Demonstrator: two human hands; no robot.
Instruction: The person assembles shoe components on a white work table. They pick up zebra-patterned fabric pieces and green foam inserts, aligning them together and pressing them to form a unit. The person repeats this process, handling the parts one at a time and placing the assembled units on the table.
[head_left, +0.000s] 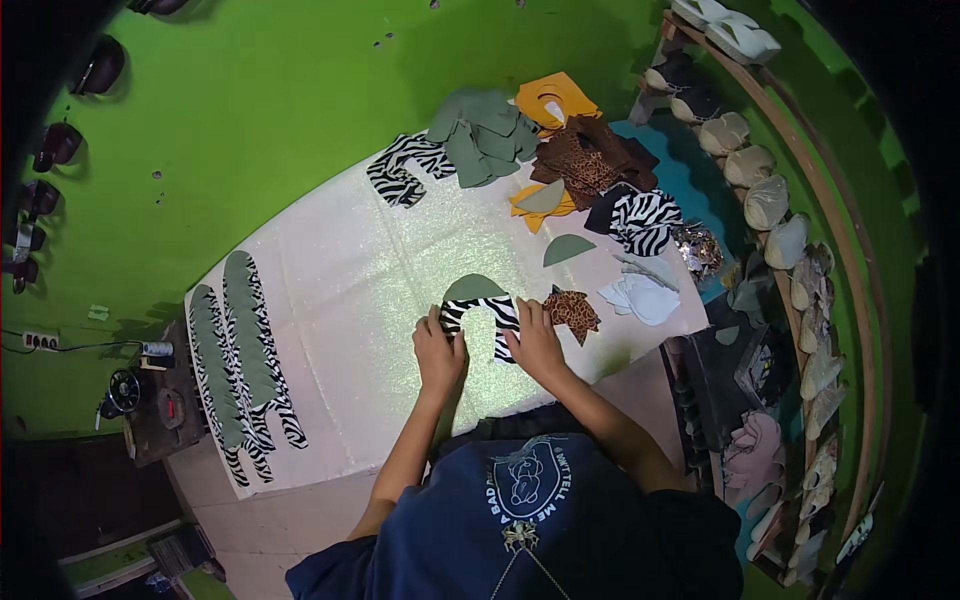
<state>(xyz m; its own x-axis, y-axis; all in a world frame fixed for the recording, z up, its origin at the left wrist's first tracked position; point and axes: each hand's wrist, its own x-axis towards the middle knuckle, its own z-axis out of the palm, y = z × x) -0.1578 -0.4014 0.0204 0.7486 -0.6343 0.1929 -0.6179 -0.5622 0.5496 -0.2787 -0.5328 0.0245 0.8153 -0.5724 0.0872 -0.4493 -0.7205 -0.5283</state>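
Note:
A U-shaped zebra-print cut piece (478, 304) lies on the pale shiny table in front of me, its curve facing away. Against its far edge sits a green half-moon piece (474, 287), partly covered by the zebra print. My left hand (439, 352) grips the left arm of the U, fingers on top and thumb inward. On the right arm of the U, my right hand (535, 342) has its fingers and thumb closed in the same way. Just right of it rests a small stack of leopard-print pieces (572, 315).
Long overlapping rows of green-and-zebra pieces (250, 340) lie at the table's left. Piles of green (480, 140), yellow (556, 97) and brown leopard pieces (590, 160) crowd the far right. White pieces (642, 297) lie near the right edge. A curved wooden rack (822, 160) holds shoe-shaped forms.

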